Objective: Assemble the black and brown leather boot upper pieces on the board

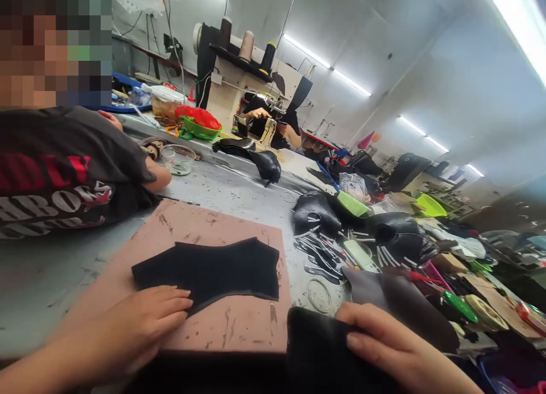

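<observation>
A black cut piece of material [222, 269] lies flat on a pinkish-brown work board [239, 326]. My left hand [136, 323] rests palm down on the board, fingers together, touching the piece's lower left edge. My right hand [392, 343] lies on a stack of black pieces [319, 348] at the board's near right corner, fingers curled over its top. Whether it grips the stack or only presses on it is unclear.
A person in a dark printed shirt [55, 172] leans on the grey table [239, 192] at left. Black shoe uppers [315, 212], cut parts, green trays [200, 129] and a glass bowl [177, 158] crowd the table. Another person works at a sewing machine [239, 81] behind.
</observation>
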The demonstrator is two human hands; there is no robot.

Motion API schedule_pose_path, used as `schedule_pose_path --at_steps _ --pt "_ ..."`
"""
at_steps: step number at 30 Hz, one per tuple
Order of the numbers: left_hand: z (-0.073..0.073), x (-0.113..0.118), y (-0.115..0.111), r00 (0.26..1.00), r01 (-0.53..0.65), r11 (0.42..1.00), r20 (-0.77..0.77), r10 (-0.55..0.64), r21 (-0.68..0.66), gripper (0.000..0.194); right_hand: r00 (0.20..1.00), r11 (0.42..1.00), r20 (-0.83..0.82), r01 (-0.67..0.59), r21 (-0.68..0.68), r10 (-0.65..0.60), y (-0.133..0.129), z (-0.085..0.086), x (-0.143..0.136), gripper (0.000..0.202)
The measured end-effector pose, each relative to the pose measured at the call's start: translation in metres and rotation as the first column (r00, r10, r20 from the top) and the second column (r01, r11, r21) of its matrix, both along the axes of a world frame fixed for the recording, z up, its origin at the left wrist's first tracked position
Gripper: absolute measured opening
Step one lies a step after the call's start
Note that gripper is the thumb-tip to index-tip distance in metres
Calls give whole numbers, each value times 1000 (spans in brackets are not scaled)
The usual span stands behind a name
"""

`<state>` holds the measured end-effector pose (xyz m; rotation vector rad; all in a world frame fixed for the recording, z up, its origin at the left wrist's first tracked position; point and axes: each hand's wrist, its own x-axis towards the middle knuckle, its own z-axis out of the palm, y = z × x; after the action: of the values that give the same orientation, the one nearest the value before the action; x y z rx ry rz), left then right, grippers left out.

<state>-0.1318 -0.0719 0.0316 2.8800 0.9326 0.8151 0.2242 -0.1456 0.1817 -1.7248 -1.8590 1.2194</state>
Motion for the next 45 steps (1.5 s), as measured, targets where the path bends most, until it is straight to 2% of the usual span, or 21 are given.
schedule_pose_path --at_steps 1,3,5,6,7,9,11,12,14,17,19,21,24,26,28,31,36,40,45 --pt "2 -6 -4 1000 17 999 17 -16 -39 35 990 997 -139 -11 -81 0 11 -7 -5 40" --pt "3 -11 -12 999 6 993 35 -2 -119 30 907 971 -413 -18 -237 -84 34 -27 -20 46" --pt "-4 -10 -24 996 -52 990 68 61 -134 25 828 924 -537 -68 -376 -158 52 -52 -43 49" --pt "-10 -8 -32 990 -85 988 105 99 -125 23 830 895 -541 -129 -427 -138 59 -65 -57 48" --pt "-16 -5 -41 979 -120 986 150 137 -113 26 850 864 -522 -211 -458 -69 64 -76 -72 45" --pt "-29 3 -59 951 -167 981 247 186 -95 37 886 792 -435 -379 -479 161 68 -93 -98 34" --pt "-37 9 -75 944 -98 991 306 121 -91 32 871 742 -331 -485 -463 363 68 -103 -116 20" --pt "-40 10 -81 945 -36 995 319 64 -93 30 860 730 -300 -509 -457 413 68 -105 -122 16" --pt "-42 12 -89 943 47 993 331 -10 -104 31 855 724 -338 -515 -459 394 68 -107 -128 13" --pt "-40 10 -92 932 -42 993 355 78 -110 29 845 707 -476 -490 -510 243 69 -108 -128 18" --pt "-36 7 -91 930 -62 990 352 104 -128 33 855 692 -444 -492 -528 269 70 -108 -127 18" --pt "-31 3 -92 944 -13 986 324 67 -167 46 849 689 -290 -527 -498 441 73 -105 -128 15" --pt "-27 -3 -95 958 7 978 280 53 -207 66 727 694 49 -632 -345 685 77 -94 -132 12" --pt "-26 -6 -99 964 -16 982 259 65 -187 69 644 686 242 -702 -190 726 79 -88 -137 10" --pt "-26 -8 -101 971 -46 990 228 75 -131 63 591 658 383 -751 -62 710 79 -88 -143 9" --pt "-26 -9 -102 980 -100 995 172 102 -22 46 551 629 504 -777 19 665 77 -97 -149 12" --pt "-28 -8 -100 971 -186 980 163 173 68 43 586 658 485 -753 30 649 77 -114 -147 11" --pt "-30 -2 -102 962 -246 967 143 234 71 30 632 678 379 -735 18 676 82 -116 -143 13" --pt "-31 5 -101 940 -313 947 168 297 76 24 669 699 293 -715 0 683 87 -117 -140 16"
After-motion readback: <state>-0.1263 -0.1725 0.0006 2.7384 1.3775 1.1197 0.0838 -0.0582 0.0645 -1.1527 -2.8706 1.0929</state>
